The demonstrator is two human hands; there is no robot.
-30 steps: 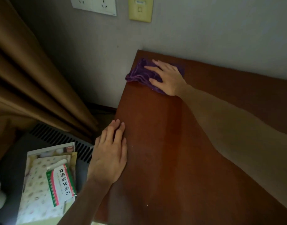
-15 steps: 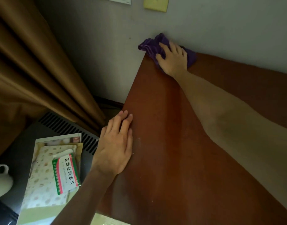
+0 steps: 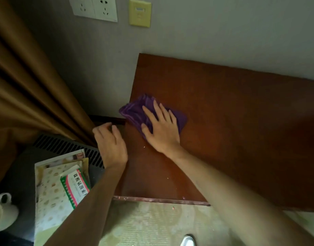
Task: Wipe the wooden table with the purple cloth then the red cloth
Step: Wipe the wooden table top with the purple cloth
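The purple cloth [image 3: 135, 112] lies crumpled at the left edge of the reddish-brown wooden table [image 3: 232, 112], partly hanging over that edge. My right hand [image 3: 161, 128] presses flat on the cloth with fingers spread, covering its right half. My left hand [image 3: 111, 142] hovers just off the table's left edge, fingers loosely curled, holding nothing. A few pale crumbs dot the table near its front edge. No red cloth is in view.
A grey wall with white sockets [image 3: 94, 8] and a yellow plate [image 3: 139, 12] backs the table. Brown curtain [image 3: 28, 86] hangs at left. Below left sits a dark vented unit [image 3: 64, 144] with papers, a green-and-red box [image 3: 75, 185] and a white cup [image 3: 1, 212].
My right hand has dragged the purple cloth from the far left corner back toward me along the left edge. My left hand lifted off the table and moved just outside its edge.
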